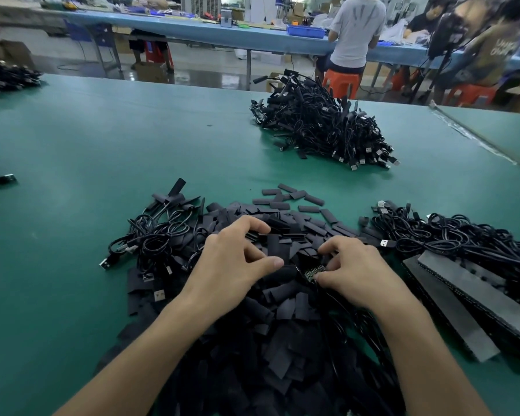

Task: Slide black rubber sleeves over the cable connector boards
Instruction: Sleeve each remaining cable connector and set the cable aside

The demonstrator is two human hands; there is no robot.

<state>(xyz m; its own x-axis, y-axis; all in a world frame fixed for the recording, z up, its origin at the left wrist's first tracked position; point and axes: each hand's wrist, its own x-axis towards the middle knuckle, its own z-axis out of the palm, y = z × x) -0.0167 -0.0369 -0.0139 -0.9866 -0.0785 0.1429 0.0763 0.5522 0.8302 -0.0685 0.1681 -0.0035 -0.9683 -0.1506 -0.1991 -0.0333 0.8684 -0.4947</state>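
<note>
Head view | right hand [357,271] fingers [330,247] pinch connector board [314,272] at sleeve pile [282,340] centre | left hand [234,265] fingers [252,226] curl on pile, hold unclear to me | I would align sleeve mouth squarely.

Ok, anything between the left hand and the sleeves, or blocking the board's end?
Nothing visible. The left hand rests on the sleeve pile, and the connector board pinched by the right hand lies uncovered beside it.
</note>
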